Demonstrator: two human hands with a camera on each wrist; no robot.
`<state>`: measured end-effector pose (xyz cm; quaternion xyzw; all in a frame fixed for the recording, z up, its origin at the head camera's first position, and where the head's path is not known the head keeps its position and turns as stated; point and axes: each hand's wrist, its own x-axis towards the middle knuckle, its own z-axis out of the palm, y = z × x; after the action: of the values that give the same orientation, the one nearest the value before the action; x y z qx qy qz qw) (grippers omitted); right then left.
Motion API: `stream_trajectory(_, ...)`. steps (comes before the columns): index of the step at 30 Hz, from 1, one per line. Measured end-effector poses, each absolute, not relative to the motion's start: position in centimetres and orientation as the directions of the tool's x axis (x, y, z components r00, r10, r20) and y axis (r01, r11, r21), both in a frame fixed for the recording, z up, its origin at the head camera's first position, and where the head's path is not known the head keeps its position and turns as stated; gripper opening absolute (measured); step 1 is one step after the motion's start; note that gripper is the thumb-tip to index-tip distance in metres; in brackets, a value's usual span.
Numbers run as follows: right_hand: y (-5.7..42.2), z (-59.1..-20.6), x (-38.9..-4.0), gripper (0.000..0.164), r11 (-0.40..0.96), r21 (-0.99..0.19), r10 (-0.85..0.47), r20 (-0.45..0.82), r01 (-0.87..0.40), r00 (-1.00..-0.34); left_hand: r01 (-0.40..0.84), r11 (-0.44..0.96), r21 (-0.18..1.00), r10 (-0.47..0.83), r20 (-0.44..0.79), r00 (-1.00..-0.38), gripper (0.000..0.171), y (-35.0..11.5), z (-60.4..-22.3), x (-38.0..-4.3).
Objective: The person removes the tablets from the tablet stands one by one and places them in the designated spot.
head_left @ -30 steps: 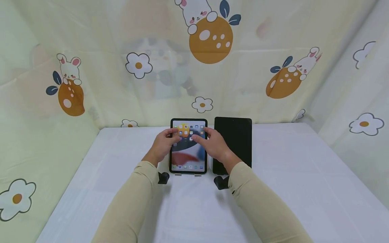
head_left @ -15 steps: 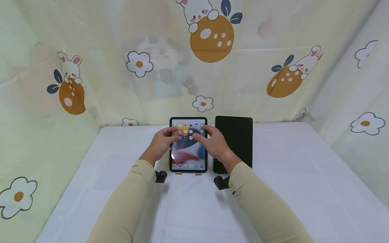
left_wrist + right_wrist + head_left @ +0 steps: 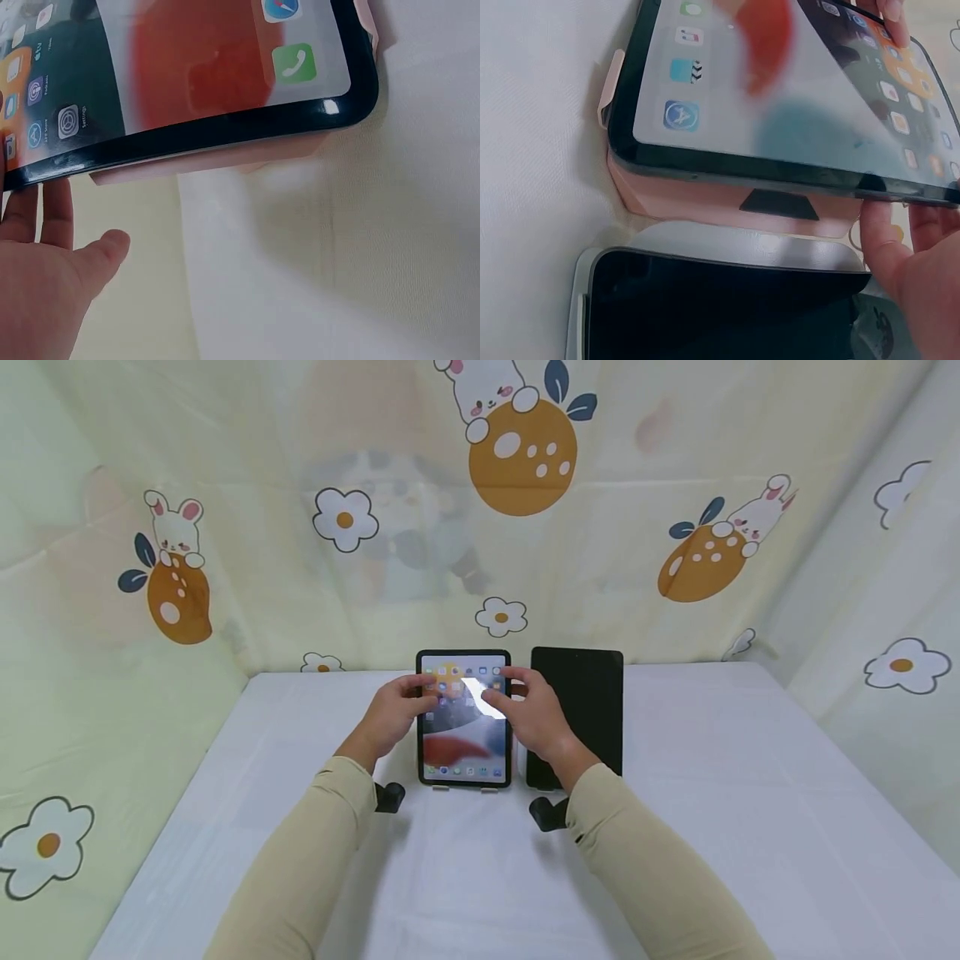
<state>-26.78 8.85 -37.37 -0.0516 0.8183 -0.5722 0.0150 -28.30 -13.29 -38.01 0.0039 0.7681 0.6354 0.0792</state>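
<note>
A black-rimmed tablet (image 3: 465,747) with a lit home screen stands upright against the far edge. Under it a pink stand (image 3: 705,202) shows in the right wrist view. My left hand (image 3: 386,718) holds its upper left side, fingers around the edge; in the left wrist view the thumb (image 3: 109,251) sticks out apart from it. My right hand (image 3: 540,718) holds the upper right side, its thumb (image 3: 885,240) at the edge and the other fingers partly hidden behind. Just right of it stands a second tablet (image 3: 577,693), screen dark.
A white cloth covers the table (image 3: 697,777). Behind it hangs a pale curtain (image 3: 262,585) printed with rabbits, orange fruit and flowers. Beside the pink stand is a white stand (image 3: 742,238) near the dark tablet. Black wrist pieces (image 3: 547,814) show under both sleeves.
A bright reflection has appeared on the lit screen by my right thumb. The lit tablet and my left hand have shifted slightly left. The dark tablet stays put.
</note>
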Motion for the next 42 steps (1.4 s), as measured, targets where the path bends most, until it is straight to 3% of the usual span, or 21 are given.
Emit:
stream_trajectory(11, 8.8, -37.3, -26.8, 0.049, 0.290, -0.954, -0.074, 0.061, -0.080, -0.995, -0.084, 0.240, 0.967, 0.137, -0.120, -0.983, 0.043, -13.8, -37.3, -28.1)
stream_trajectory(29, 9.6, -36.3, -26.5, 0.057, 0.334, -0.936, -0.119, 0.073, -0.109, -0.990, -0.141, 0.181, 0.973, 0.132, -0.166, -0.977, 0.050, -13.3, -36.2, -27.3)
stream_trajectory(42, 10.5, -36.2, -25.7, 0.055, 0.241, -0.968, -0.152, 0.035, -0.072, -0.988, -0.144, 0.222, 0.964, 0.174, -0.185, -0.967, 0.056, -13.8, -35.9, -26.8)
